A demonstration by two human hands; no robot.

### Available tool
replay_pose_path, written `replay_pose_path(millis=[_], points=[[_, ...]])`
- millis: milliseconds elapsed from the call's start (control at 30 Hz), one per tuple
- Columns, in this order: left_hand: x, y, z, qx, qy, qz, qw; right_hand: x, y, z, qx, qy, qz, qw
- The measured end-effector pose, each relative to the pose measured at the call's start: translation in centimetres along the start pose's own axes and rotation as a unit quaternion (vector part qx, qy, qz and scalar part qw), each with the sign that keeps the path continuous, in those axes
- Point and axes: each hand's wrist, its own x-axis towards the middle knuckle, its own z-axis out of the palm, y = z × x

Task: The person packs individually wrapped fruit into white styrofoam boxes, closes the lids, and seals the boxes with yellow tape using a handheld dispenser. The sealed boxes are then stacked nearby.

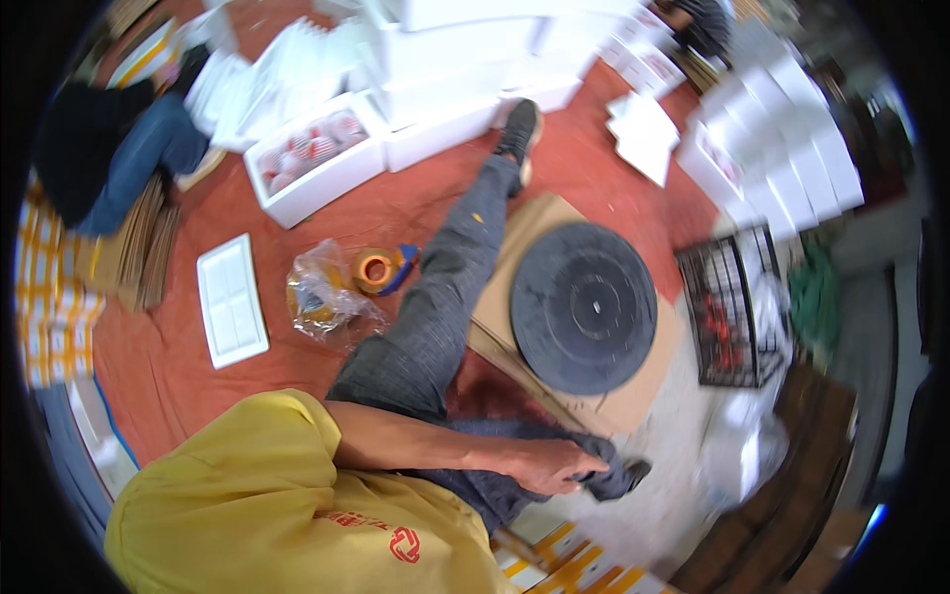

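My left hand [549, 465] reaches across to my bent right leg, its curled fingers on the grey trouser cuff [605, 482] by the dark shoe. Where my right hand is does not show. Before me a round black turntable-like disc [582, 308] lies on flat cardboard [649, 379]. My other leg stretches past its left side. Left of that leg are a roll of orange tape [375, 270], a blue tape dispenser [403, 269] and a crumpled clear plastic bag [326, 286]. A white foam lid [233, 301] lies further left on the red floor sheet.
A white foam box [315, 202] holds net-wrapped round items, beside stacked foam boxes [460, 67]. At right stand a black crate [724, 312] and more foam boxes [779, 148]. One person [141, 148] sits at left; another [701, 26] is at the top right.
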Motion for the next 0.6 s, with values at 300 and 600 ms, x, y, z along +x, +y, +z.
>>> replay_pose_path(millis=[300, 600], points=[[-20.3, -6.2, -26.5, 0.23, 0.66, -0.028, 0.715, 16.4, -2.9, -5.0, -0.002, -0.05, -0.102, 0.993], [-52.3, -16.5, -38.4, 0.198, 0.793, -0.458, 0.351, 32.9, -45.7, -15.5, 0.225, 0.075, -0.455, 0.858]])
